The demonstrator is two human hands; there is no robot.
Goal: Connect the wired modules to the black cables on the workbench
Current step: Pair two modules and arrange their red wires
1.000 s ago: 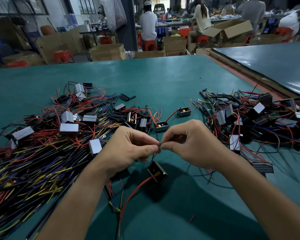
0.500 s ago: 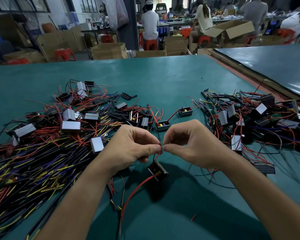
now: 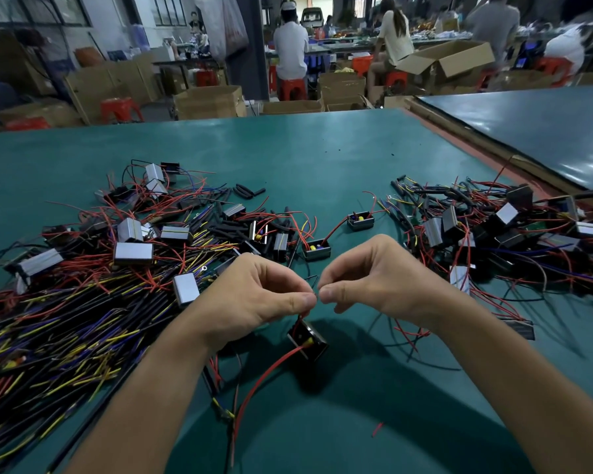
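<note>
My left hand (image 3: 264,295) pinches the bare end of a red wire between thumb and forefinger. From that wire a small black module (image 3: 307,340) hangs just above the green workbench (image 3: 322,155), and a second red lead trails from it toward me. My right hand (image 3: 374,278) pinches a thin wire end right beside the left fingertips; the two pinches almost touch. A black cable (image 3: 213,374) with yellow-tipped leads runs down from under my left wrist. What lies inside the pinches is hidden.
A large heap of black cables with yellow, red and purple leads and silver modules (image 3: 132,253) fills the left side. Another pile of wired modules (image 3: 507,230) lies at the right. Two open black modules (image 3: 317,249) sit beyond my hands. People work at benches far behind.
My fingertips have drawn slightly apart, with a small gap now showing between the two pinches. The hanging module has stayed in place.
</note>
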